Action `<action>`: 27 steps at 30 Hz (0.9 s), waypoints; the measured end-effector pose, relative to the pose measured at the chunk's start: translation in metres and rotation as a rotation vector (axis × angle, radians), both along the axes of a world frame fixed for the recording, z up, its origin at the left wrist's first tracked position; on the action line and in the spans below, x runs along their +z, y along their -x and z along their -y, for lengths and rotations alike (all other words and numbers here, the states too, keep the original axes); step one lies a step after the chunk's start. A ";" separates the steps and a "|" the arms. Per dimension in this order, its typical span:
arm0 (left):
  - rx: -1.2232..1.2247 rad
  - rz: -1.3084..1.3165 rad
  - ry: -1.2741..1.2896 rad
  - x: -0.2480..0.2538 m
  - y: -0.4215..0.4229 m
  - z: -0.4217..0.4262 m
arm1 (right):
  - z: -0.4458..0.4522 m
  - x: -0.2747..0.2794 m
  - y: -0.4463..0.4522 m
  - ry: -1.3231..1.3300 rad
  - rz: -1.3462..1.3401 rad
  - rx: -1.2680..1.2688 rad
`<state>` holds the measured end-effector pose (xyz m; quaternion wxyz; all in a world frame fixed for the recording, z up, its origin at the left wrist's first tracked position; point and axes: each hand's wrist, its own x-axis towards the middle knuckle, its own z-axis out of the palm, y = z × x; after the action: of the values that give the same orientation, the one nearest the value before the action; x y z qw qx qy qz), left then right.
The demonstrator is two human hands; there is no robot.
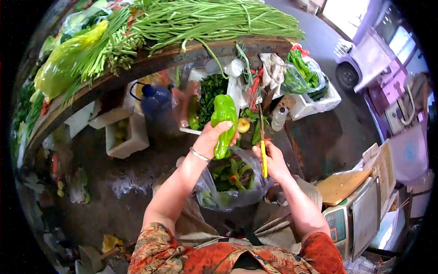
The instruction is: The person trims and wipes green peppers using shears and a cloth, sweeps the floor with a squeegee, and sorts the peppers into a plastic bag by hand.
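Note:
My left hand [214, 138] is closed around a large, shiny green pepper [224, 123], its thumb lying across the front. The pepper stands nearly upright in the grip. In my right hand [273, 160] is a knife with a yellow handle [263, 157]; its narrow dark blade points away from me, to the right of the pepper and apart from it. Below both hands, between my knees, an open clear plastic bag [246, 196] holds green vegetable pieces and leaves. A pale yellow round vegetable or fruit [243, 125] lies just beyond my hands.
Long green beans [219, 20] are piled on a wooden-edged stall [178, 55] ahead. Beneath it are dark leafy greens [213, 93], a blue jug [157, 100] and a white foam box [130, 137]. A clear bottle [279, 118] stands at right, near cardboard [388, 169] and a parked vehicle [372, 59].

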<state>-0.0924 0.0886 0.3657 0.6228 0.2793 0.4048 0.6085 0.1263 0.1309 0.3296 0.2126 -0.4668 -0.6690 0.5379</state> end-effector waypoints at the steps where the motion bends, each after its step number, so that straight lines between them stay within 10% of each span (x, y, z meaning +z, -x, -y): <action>1: 0.007 -0.001 -0.008 0.001 0.002 0.001 | 0.000 0.004 0.002 -0.061 0.027 -0.001; 13: -0.078 0.143 -0.088 0.010 0.023 0.015 | -0.028 0.079 0.044 -0.566 0.207 0.011; 27: 0.062 -0.158 -0.148 -0.001 0.032 0.017 | -0.097 0.303 0.297 -1.014 0.498 0.329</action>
<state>-0.1247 0.0718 0.3645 0.5475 0.3588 0.4151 0.6318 -0.1710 0.2283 0.6325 0.1596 -0.3092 -0.9361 0.0509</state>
